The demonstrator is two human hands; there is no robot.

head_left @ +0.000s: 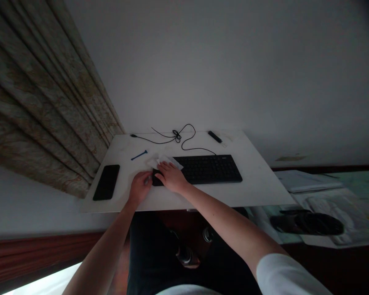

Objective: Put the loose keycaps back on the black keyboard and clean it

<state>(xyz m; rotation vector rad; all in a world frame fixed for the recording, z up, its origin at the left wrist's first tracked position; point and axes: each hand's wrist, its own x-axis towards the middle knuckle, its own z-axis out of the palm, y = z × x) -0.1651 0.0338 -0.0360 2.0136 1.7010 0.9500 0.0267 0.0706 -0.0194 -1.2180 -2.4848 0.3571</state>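
A black keyboard [213,169] lies on a small white table [258,184]. My right hand [171,177] lies flat on a white cloth or tissue [172,161] over the keyboard's left end, fingers together. My left hand [140,186] is curled against the keyboard's left front corner, gripping its edge. The keyboard's black cable [178,137] runs in loops across the back of the table.
A black phone [106,182] lies at the table's left. A blue stick-like tool [139,155] and a small black stick [215,137] lie farther back. Curtains hang at the left; a wall stands behind. Black slippers [307,223] and papers lie at the right.
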